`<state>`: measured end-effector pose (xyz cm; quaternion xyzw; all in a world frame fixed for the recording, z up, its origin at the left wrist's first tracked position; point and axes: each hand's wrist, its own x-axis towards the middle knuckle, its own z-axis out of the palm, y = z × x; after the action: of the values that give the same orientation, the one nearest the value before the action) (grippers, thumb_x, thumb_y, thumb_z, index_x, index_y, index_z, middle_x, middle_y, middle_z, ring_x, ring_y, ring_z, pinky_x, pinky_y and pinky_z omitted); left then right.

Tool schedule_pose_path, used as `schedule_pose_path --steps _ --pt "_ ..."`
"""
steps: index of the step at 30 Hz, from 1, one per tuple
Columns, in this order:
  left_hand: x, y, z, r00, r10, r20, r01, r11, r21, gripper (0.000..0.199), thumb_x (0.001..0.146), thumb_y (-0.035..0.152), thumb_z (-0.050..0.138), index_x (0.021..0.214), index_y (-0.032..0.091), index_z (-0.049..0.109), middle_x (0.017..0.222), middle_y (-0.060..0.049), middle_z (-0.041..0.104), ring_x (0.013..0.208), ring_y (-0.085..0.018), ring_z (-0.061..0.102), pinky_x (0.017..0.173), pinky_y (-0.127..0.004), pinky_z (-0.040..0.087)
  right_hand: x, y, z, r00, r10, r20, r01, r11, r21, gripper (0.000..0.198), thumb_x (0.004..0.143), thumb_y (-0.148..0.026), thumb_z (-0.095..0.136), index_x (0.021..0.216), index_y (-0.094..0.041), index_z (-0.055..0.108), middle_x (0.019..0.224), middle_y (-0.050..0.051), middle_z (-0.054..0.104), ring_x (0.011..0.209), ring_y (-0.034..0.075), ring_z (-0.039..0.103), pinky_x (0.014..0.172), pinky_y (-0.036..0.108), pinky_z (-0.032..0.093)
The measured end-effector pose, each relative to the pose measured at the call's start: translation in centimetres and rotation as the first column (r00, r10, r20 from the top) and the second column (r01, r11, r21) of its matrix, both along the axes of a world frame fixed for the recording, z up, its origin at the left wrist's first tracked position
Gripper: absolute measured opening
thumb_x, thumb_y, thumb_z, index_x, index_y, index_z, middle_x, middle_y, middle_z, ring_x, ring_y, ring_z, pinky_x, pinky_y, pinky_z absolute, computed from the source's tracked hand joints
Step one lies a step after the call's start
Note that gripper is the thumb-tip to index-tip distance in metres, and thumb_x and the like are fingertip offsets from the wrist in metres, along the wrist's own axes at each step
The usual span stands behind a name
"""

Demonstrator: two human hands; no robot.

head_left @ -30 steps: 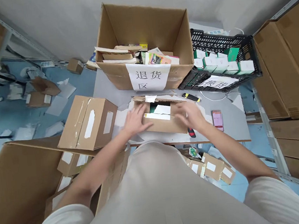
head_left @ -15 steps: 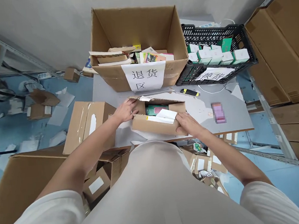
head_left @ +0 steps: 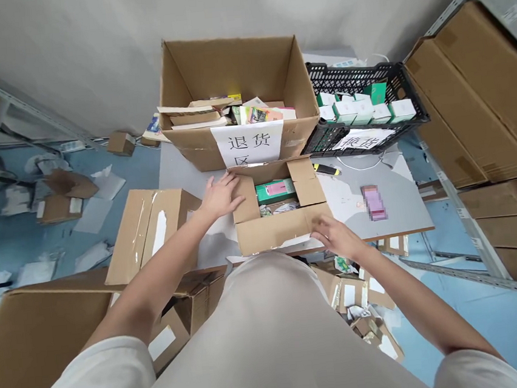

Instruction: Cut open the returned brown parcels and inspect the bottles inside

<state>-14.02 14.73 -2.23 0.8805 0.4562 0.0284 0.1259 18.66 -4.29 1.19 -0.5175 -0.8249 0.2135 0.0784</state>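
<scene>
A small cardboard box [head_left: 269,234] stands on the table in front of me, its flaps folded outward. Inside it lie a green box with a pink panel [head_left: 276,189] and some crumpled paper [head_left: 280,208]. My left hand [head_left: 220,196] is at the box's left side with fingers spread, the fingertips by the left flap [head_left: 245,198]. By the front flap's right corner is my right hand [head_left: 338,236], thumb and fingers apart and slightly curled. Whether it still touches the flap I cannot tell.
Behind stands a large carton [head_left: 236,56] of books with a paper sign. Right of it, a black crate [head_left: 352,75] holds green-and-white boxes. A yellow-black cutter [head_left: 327,169] and a blurred pink item [head_left: 373,202] lie on the table [head_left: 401,204]. A taped carton [head_left: 145,229] is at left.
The small box's flaps have swung outward, the front one toward me, showing more of the inside. My right hand has loosened from the front edge; my left fingers have spread.
</scene>
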Motion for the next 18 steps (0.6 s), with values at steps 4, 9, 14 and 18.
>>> schedule_pose_path --steps 4,9,14,18 --pt "3.0 -2.4 2.3 0.996 -0.054 -0.069 0.054 0.999 -0.003 0.040 0.087 0.046 0.048 0.112 0.019 0.065 0.117 -0.014 0.066 0.114 -0.033 0.056 0.108 -0.063 0.020 -0.6 3.9 1.0 0.995 -0.029 0.096 0.031 0.999 -0.018 0.023 0.095 -0.027 0.046 0.088 -0.018 0.065 0.105 0.012 0.060 0.096 0.021 0.057 0.083 0.033 0.046" --pt "6.4 -5.7 3.1 0.961 -0.252 -0.115 0.248 0.968 -0.047 0.031 0.090 0.039 0.046 0.095 0.022 0.072 0.105 -0.011 0.071 0.111 -0.031 0.055 0.107 -0.071 0.007 -4.3 9.2 1.1 0.929 0.218 0.299 -0.215 0.976 -0.043 0.028 0.093 -0.031 0.054 0.117 -0.017 0.059 0.119 0.010 0.060 0.103 0.020 0.059 0.088 0.039 0.050" --pt "7.2 -6.7 2.4 0.909 -0.414 -0.056 0.412 0.910 -0.045 0.034 0.090 0.036 0.044 0.114 0.030 0.068 0.129 -0.006 0.063 0.137 -0.028 0.037 0.115 -0.060 -0.001 -5.8 10.9 0.4 0.888 0.269 0.373 -0.276 0.960 -0.035 0.037 0.092 -0.037 0.057 0.123 -0.017 0.055 0.123 0.008 0.058 0.105 0.021 0.060 0.087 0.042 0.053" --pt "9.5 -5.6 1.5 0.907 -0.410 -0.100 0.386 0.901 -0.196 0.026 0.083 0.036 0.050 0.087 0.034 0.076 0.091 -0.002 0.076 0.116 -0.026 0.059 0.118 -0.052 -0.002 -5.1 11.1 0.0 0.852 0.276 0.445 -0.284 0.957 -0.050 0.030 0.091 -0.036 0.056 0.114 -0.017 0.062 0.109 0.012 0.065 0.094 0.021 0.062 0.088 0.042 0.049"
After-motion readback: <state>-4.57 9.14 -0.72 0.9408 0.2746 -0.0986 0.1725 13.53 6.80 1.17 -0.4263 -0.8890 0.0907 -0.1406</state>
